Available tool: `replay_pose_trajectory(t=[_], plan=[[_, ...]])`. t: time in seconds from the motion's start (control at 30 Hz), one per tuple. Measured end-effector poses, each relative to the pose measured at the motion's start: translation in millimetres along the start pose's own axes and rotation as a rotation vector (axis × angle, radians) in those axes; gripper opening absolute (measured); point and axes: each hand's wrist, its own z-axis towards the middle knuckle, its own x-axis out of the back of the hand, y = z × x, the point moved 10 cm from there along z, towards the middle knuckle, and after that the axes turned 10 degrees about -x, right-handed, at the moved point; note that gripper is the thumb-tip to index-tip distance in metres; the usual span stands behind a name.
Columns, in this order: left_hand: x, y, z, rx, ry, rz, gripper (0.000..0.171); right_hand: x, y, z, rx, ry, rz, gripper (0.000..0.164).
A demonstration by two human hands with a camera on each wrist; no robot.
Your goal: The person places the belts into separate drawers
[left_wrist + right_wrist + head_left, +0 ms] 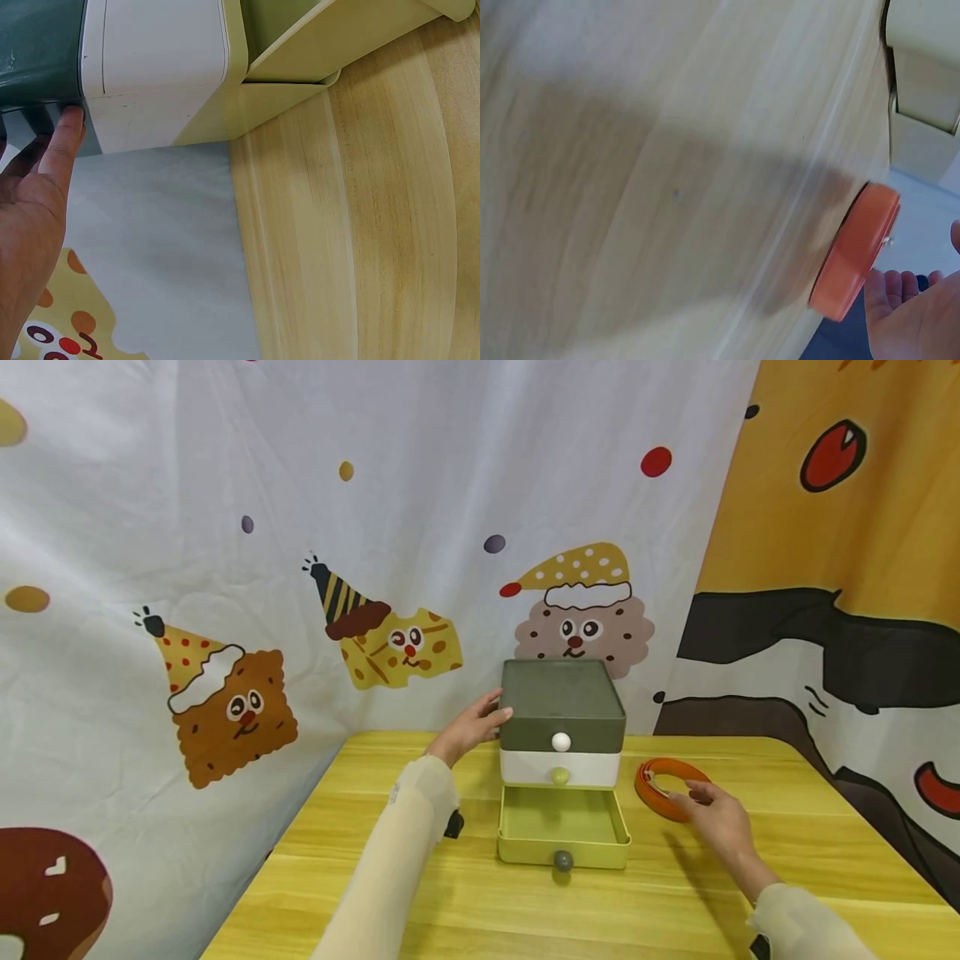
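Note:
A small desktop drawer unit point(562, 689) stands on the table, with a dark green top tier, a white middle tier and a yellow-green bottom drawer point(528, 852) pulled out; no contents show in it. My left hand point(468, 727) touches the unit's left side, fingertips against the dark green tier point(41, 56). To the right of the unit lies a coiled orange belt point(675, 767), with a bit of metal showing inside the coil. Over the belt's right edge is my right hand point(720, 822), fingers loosely bent. In the right wrist view those fingers are close beside the belt point(859, 251); contact is unclear.
The wood-grain table point(450, 910) extends around the unit on both sides and in front. A white curtain point(420, 460) with cartoon food prints hangs close behind the table. Round knobs, such as the grey one point(563, 861), stick out from the drawer fronts.

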Motion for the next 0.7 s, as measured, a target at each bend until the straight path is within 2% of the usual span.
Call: replay_pose_trajectory(t=[0.2,0.43,0.7], plan=[[0.2,0.3,-0.1,0.0,-0.001,-0.001,0.073,7.8,12.5,7.8,-0.037,0.005,0.002,0.081],[-0.7,-0.1,0.4,0.003,-0.006,0.003,0.073,16.7,20.5,12.7,-0.048,0.018,-0.029,0.08],[-0.4,-0.8,1.0,0.003,-0.002,0.009,0.073,17.9,40.9,23.8,-0.125,-0.061,0.033,0.094]])
